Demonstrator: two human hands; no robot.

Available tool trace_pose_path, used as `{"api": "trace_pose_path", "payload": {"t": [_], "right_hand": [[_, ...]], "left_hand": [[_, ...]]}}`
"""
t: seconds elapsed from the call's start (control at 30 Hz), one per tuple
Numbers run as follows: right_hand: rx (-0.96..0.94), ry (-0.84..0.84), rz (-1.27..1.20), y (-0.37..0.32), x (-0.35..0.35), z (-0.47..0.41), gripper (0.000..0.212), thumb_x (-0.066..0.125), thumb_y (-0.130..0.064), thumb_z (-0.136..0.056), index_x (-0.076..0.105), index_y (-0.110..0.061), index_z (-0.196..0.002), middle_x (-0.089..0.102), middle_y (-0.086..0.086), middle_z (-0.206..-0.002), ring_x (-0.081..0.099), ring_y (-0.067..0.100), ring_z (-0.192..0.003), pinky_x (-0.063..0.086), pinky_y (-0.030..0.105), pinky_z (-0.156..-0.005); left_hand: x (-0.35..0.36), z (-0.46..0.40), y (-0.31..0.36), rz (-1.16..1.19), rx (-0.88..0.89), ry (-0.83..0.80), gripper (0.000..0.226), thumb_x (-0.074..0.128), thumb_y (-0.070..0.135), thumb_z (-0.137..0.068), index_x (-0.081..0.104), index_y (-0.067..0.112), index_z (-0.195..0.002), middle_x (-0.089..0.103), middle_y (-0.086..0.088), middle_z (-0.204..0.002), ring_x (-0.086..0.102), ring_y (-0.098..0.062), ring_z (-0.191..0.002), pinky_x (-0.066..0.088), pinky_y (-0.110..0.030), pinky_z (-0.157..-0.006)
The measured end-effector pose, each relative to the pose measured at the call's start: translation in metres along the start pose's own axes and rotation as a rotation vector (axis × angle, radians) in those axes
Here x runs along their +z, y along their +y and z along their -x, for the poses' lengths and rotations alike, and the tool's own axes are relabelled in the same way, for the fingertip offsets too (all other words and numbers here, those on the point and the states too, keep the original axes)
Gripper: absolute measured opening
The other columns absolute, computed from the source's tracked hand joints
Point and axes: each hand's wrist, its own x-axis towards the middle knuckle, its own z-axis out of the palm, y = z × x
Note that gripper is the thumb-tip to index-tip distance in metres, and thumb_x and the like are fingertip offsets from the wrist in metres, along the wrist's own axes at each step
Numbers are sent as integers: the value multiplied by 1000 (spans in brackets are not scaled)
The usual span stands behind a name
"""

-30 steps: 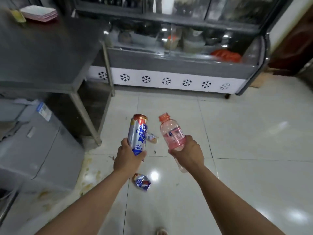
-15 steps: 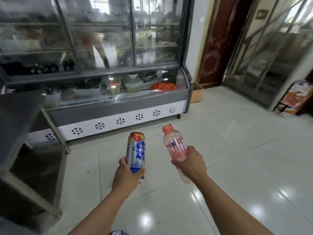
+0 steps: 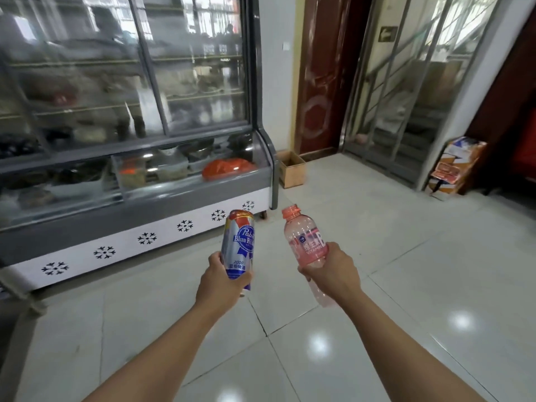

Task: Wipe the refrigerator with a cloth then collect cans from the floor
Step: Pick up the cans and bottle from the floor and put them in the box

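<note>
Fingers of the left hand (image 3: 221, 281) wrap the beer can (image 3: 238, 247); the right hand (image 3: 333, 271) grasps a pink bottle (image 3: 307, 248) at 1 o'clock (refrigerator (image 3: 130, 134) at 10) — either slick container could slip and drop on the tile floor (image 3: 406, 285).

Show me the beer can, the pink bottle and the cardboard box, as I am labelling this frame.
beer can (image 3: 238, 245): head view, on its blue ribbon label.
pink bottle (image 3: 304, 236): head view, on its upper body.
cardboard box (image 3: 293, 173): head view, on its front wall.
</note>
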Motion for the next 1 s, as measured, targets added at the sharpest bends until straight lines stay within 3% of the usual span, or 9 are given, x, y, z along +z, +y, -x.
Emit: {"api": "trace_pose_path", "payload": {"t": [0.3,0.47,0.67,1.0], "right_hand": [[86,32,-30,38,-43,-118,59,78,-35,-66,51,-14,-113,64,4,-103,59,22,-89,44,28,-71],[101,80,-27,35,-62,-211,59,78,-36,-66,52,-14,-114,64,4,-104,60,22,-91,47,29,-73],[155,132,-13,31,-95,-323,61,78,-36,-67,50,-14,-116,63,3,-106,60,22,-94,51,35,-79],[168,136,-58,47,-119,-522,59,77,-33,-66,50,-13,-115,63,5,-105,60,24,-93,52,36,-79]], "left_hand": [[93,-95,70,-57,61,-76,75,73,46,-73,30,22,-130,47,7,-107,54,-2,-71,38,-7,-38],[142,-186,109,-37,80,-104,74,73,48,-72,32,21,-128,48,6,-103,53,-2,-68,35,-5,-34],[195,-296,168,-15,109,-156,75,73,47,-71,33,20,-128,53,5,-106,56,-4,-74,41,-15,-45],[289,-448,253,-22,112,-165,66,75,39,-72,36,21,-123,54,3,-104,53,-1,-70,36,-8,-38]]}}
